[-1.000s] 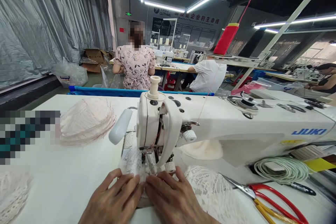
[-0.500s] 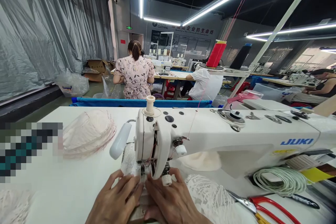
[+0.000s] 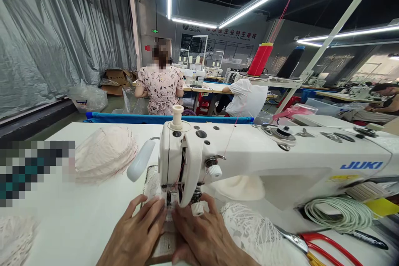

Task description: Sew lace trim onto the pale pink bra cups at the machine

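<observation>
My left hand (image 3: 137, 228) lies with fingers stretched out on the left of the presser foot (image 3: 168, 198), pressing on a piece of white lace fabric (image 3: 153, 183). On the other side of the foot, my right hand (image 3: 204, 230) rests with its fingers extended, their tips partly hidden behind the machine head's tension knob (image 3: 197, 208). The lace passes under the needle of a white sewing machine (image 3: 264, 145). Between my hands a bare strip of the machine bed (image 3: 165, 245) shows. More white lace with long fringe (image 3: 252, 228) lies right of my right hand.
Red-handled scissors (image 3: 324, 245), a pen (image 3: 370, 239) and a coiled pale green cord (image 3: 339, 214) lie at the right. Stacked cream fabric cups (image 3: 104, 153) sit left; another cream piece (image 3: 241, 187) rests under the machine arm. Co-workers (image 3: 160, 87) sit beyond the blue cloth edge (image 3: 168, 119).
The view has shifted slightly. Both hands keep their places beside the presser foot, and a little more of the machine bed shows between them.
</observation>
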Demonstrator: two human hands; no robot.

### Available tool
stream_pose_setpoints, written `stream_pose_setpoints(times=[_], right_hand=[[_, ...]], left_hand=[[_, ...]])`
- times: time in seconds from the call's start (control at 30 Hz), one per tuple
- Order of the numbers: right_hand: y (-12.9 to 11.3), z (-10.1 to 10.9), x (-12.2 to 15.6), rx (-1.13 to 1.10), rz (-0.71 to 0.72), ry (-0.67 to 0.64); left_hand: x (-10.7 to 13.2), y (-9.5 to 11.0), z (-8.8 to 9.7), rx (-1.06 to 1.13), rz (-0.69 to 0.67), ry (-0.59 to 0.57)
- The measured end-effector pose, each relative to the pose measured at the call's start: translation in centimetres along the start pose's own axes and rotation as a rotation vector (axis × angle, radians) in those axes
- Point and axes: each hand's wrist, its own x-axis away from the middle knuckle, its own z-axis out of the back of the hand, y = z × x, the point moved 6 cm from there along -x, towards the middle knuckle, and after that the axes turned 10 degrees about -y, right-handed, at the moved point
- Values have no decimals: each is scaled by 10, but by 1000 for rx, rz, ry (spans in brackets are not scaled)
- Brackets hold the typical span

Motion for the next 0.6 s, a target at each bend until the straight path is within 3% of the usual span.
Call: stream_pose_setpoints(times=[0.43,0.6], right_hand=[[-2,2,-1,19,-5,-4],[4,3,-4,58,-102,-31]], left_hand=[[3,2,0,-12,2,8],[7,-5,-6,-80,54,8]])
